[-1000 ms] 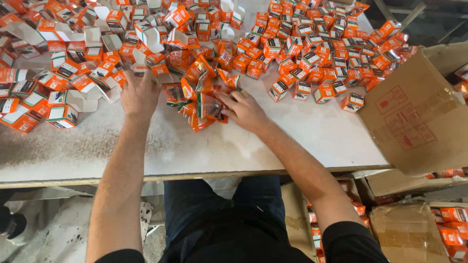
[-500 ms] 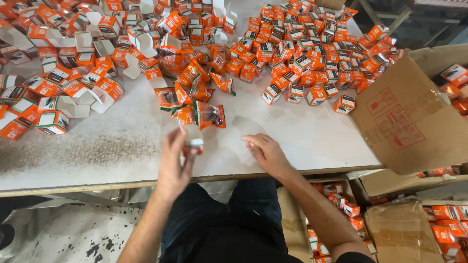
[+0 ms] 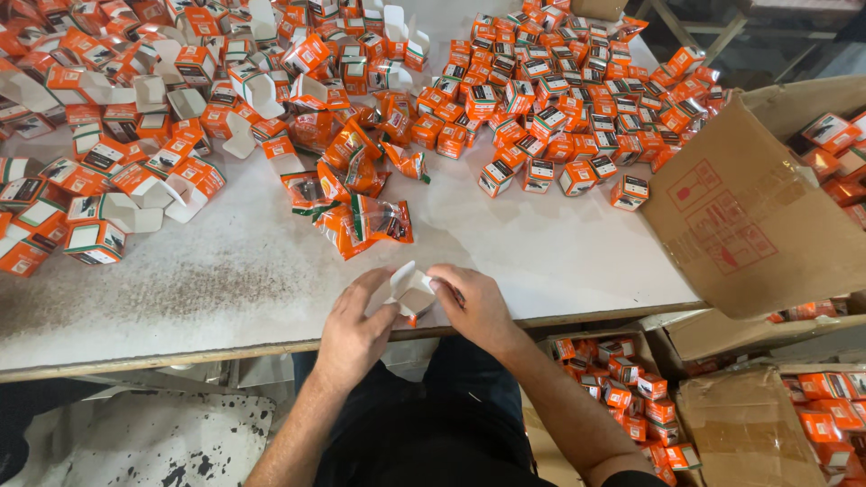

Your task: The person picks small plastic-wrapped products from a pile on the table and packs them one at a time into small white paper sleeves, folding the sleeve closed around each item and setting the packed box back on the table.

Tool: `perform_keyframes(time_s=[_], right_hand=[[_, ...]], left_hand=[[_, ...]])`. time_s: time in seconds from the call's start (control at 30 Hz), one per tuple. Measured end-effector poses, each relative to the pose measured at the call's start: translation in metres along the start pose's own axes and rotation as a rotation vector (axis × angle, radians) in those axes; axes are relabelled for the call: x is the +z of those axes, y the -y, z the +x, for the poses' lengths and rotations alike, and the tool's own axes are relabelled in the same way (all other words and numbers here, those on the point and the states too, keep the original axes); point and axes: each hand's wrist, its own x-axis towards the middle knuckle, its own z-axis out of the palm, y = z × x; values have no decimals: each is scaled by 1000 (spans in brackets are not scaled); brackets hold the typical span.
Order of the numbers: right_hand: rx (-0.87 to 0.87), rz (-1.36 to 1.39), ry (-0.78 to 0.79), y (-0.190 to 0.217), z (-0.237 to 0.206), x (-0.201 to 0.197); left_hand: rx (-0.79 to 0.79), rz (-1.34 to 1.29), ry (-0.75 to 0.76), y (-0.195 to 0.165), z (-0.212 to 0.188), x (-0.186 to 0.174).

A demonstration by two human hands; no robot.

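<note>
Left hand (image 3: pixel 354 332) and right hand (image 3: pixel 475 307) are both closed on a small open carton (image 3: pixel 411 290) held at the surface (image 3: pixel 225 280) edge, folding judged underway, flaps to be tucked next, sachets (image 3: pixel 365 216) lying near

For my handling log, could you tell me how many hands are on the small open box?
2: the left hand grips the small box from its left, the right hand from its right, at the table near edge.

Small open box (image 3: pixel 412 293) now between both hands.
</note>
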Motion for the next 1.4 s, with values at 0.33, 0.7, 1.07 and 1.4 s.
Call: perform_keyframes(time_s=[0.33, 0.7, 1.07, 1.4], right_hand=[[-5, -143, 140, 6, 0, 4], [-287, -125, -96, 7, -15, -21], [-402, -178, 88, 15, 10, -13], [-421, -388, -99, -2, -19, 9]], left_hand=[[-166, -3, 9, -5, -8, 23], [-360, -188, 151, 2, 0, 22], [-256, -185, 92, 4, 0, 24], [-217, -49, 19, -5, -11, 26]])
